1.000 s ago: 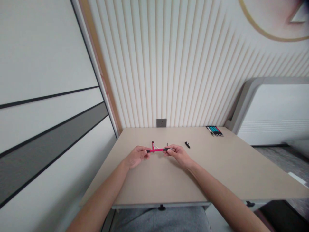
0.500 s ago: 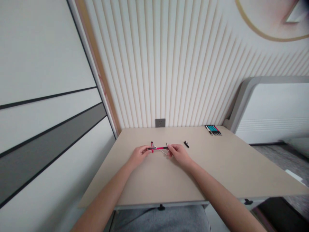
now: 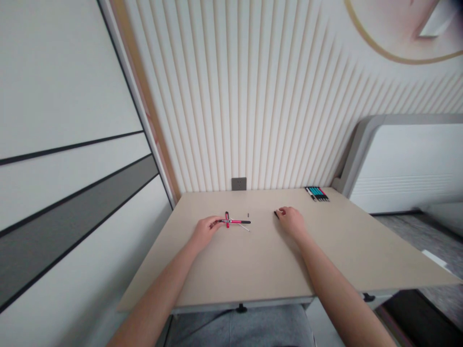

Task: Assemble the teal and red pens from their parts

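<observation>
My left hand [image 3: 206,230] rests on the beige tabletop [image 3: 253,272], its fingers at the end of a red and black pen barrel [image 3: 235,221]. The barrel lies across a short red pen part [image 3: 227,224]. Below its right end lies a thin white refill [image 3: 245,227], and a tiny dark pen part [image 3: 248,215] sits just above it. My right hand [image 3: 291,220] is apart from the barrel, with its fingertips at a small black plastic piece [image 3: 276,214]. The hand hides most of that piece.
A row of several teal, black and red pens [image 3: 317,193] lies at the table's far right corner. A grey wall socket [image 3: 238,183] sits at the back edge. Ribbed wall panels stand behind the table, and a white panelled wall runs along its left side.
My right hand has let go of the barrel and moved right to the black piece. The barrel now lies lower and flatter, with my left hand still at its end.
</observation>
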The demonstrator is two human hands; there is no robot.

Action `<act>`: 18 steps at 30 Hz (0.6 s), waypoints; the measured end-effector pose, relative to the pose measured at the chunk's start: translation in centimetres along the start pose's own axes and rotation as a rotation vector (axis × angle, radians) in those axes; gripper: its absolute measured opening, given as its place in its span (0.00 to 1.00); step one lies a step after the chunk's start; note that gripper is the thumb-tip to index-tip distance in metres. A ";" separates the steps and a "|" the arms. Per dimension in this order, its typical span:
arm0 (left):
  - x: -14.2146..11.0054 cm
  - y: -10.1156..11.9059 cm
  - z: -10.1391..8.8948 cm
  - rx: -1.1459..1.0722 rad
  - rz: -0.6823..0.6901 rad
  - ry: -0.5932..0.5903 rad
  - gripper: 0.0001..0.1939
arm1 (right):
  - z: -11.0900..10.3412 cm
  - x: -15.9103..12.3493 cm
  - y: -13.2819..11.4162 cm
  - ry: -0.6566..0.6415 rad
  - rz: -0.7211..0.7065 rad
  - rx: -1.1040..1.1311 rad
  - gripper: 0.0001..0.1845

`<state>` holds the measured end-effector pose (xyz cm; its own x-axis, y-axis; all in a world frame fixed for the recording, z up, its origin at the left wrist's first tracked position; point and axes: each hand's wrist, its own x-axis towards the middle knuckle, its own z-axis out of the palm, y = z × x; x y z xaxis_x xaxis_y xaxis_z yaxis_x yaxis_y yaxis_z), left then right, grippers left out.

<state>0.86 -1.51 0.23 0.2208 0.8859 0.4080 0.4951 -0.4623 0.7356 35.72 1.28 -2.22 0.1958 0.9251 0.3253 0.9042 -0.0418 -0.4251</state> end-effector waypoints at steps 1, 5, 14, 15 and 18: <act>0.0 0.1 0.0 -0.005 -0.004 0.001 0.14 | 0.2 0.0 0.1 -0.004 -0.003 0.003 0.17; -0.1 0.3 -0.1 -0.026 -0.020 -0.003 0.15 | 0.6 -0.1 0.4 -0.017 0.007 0.044 0.15; -0.2 0.0 -0.2 -0.058 -0.045 0.023 0.15 | -0.5 0.0 -1.9 -0.082 0.008 0.692 0.14; -0.2 -0.2 -0.2 -0.069 -0.050 0.028 0.15 | -0.5 -0.2 -2.6 -0.142 -0.010 0.831 0.15; -0.1 -0.6 -0.2 -0.090 -0.070 0.042 0.17 | -0.6 -1.4 -4.8 -0.304 -0.074 1.066 0.17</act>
<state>0.40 -1.36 -0.15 0.1523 0.9145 0.3747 0.4300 -0.4027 0.8081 31.36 -0.01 -0.13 -0.0787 0.9720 0.2216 0.0917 0.2284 -0.9692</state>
